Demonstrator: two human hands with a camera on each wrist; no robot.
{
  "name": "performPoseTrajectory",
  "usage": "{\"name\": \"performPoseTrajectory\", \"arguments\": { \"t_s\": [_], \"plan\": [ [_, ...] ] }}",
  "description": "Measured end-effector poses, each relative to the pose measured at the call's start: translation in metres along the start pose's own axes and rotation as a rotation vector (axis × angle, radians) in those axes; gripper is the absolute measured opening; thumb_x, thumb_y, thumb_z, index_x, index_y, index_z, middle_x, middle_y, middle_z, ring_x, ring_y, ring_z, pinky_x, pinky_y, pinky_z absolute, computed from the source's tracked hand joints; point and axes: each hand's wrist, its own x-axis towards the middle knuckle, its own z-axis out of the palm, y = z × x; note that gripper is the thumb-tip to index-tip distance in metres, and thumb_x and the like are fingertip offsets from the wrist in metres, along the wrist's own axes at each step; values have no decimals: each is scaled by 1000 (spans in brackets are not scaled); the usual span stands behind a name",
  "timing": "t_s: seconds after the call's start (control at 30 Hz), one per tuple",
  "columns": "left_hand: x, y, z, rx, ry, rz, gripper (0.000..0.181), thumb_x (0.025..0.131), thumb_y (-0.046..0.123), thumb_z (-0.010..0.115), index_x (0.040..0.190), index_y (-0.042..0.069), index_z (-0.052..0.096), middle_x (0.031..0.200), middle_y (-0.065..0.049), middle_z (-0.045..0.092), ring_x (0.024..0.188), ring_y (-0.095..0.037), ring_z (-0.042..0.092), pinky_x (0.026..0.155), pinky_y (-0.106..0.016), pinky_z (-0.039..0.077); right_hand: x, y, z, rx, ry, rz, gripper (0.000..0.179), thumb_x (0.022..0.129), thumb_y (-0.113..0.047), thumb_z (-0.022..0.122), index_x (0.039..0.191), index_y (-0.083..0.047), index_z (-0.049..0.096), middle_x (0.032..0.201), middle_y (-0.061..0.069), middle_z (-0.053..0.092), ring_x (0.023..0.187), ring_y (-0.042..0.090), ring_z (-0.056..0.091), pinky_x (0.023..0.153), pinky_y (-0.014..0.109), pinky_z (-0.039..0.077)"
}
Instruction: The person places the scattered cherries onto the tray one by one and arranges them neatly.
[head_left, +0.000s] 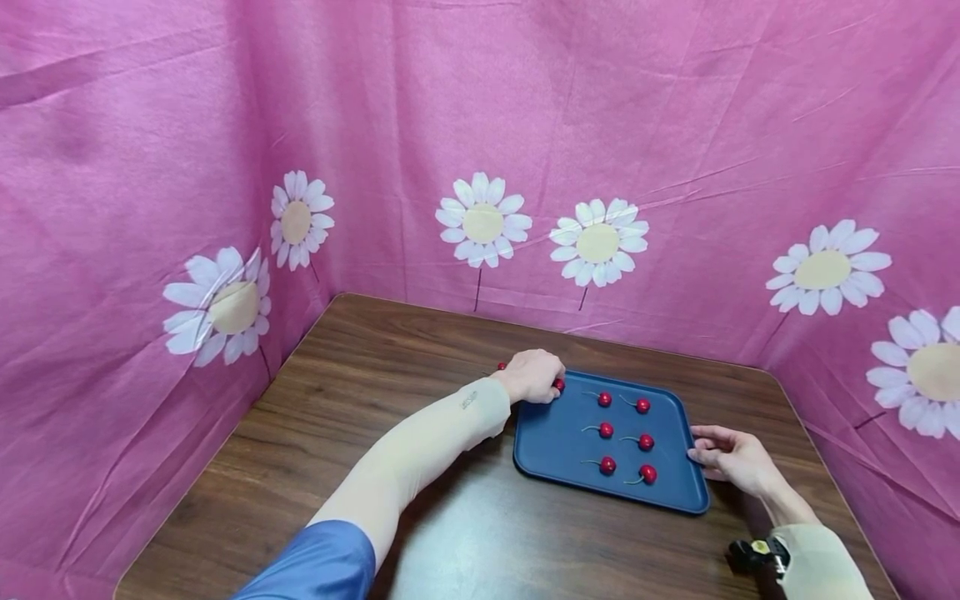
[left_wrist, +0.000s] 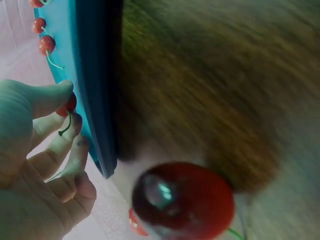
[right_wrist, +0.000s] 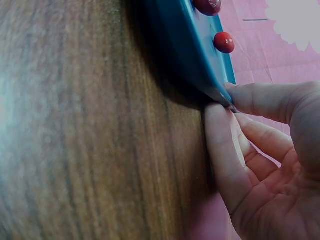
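Observation:
A blue rectangular tray point(head_left: 553, 446) lies on the wooden table, with several red cherries point(head_left: 606, 430) set out in rows across its middle and right, green stems on them. At the tray's far left corner, my left hand point(head_left: 534, 377) pinches one cherry point(left_wrist: 66, 106) between thumb and fingers, its stem hanging free. My right hand point(head_left: 738, 461) grips the tray's right rim, thumb on top and fingers beneath, as the right wrist view shows. Beyond my left wrist, a loose cherry point(head_left: 502, 366) is partly hidden. Close to the left wrist camera, another cherry point(left_wrist: 185, 200) looms large and blurred.
The brown wooden table point(head_left: 300, 450) extends left of the tray and in front of it. Pink cloth point(head_left: 390, 125) printed with white daisies hangs along the table's back and both sides. A dark wrist-worn device point(head_left: 759, 553) sits at my right wrist.

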Motion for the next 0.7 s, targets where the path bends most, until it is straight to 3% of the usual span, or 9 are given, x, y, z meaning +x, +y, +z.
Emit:
{"name": "performPoseTrajectory", "arguments": {
  "t_s": [0.17,0.2,0.4,0.43,0.57,0.7],
  "plan": [
    [-4,-4,0,20,0,11,10,104,32,77,100,24,79,92,7,74,88,-14,66,76,-33,56,0,0,0,-3,1,-5,62,105,1,73,154,25,43,94,-11,71,84,-2,72,76,28,69],
    [3,-10,12,17,9,16,14,104,36,76,97,24,78,89,7,72,87,-13,64,75,-33,55,1,1,1,-2,1,-3,62,105,1,73,154,25,43,94,-11,71,84,-2,72,76,28,69],
    [5,-15,16,-25,-12,22,14,105,36,75,98,24,79,88,6,70,86,-15,63,74,-33,55,1,1,-1,-15,-8,6,63,106,0,72,155,24,42,95,-11,70,85,-3,71,77,28,69],
    [-2,-11,6,-33,-27,19,11,105,33,76,103,24,81,91,5,72,88,-15,65,76,-33,56,1,1,-1,-19,-8,6,62,106,0,72,155,24,42,95,-11,70,85,-3,71,77,28,69],
    [8,-19,21,-46,-4,15,9,101,35,81,104,28,82,91,9,73,86,-14,64,74,-36,55,2,1,-2,-30,-8,10,62,107,-1,72,155,24,42,96,-11,71,86,-3,72,78,28,69],
    [6,-19,19,-57,-3,10,8,100,35,82,103,28,82,93,9,75,87,-12,66,76,-36,57,2,1,-2,-33,-10,15,63,107,-1,71,156,24,41,96,-11,71,86,-3,72,78,28,69]
  ]
}}
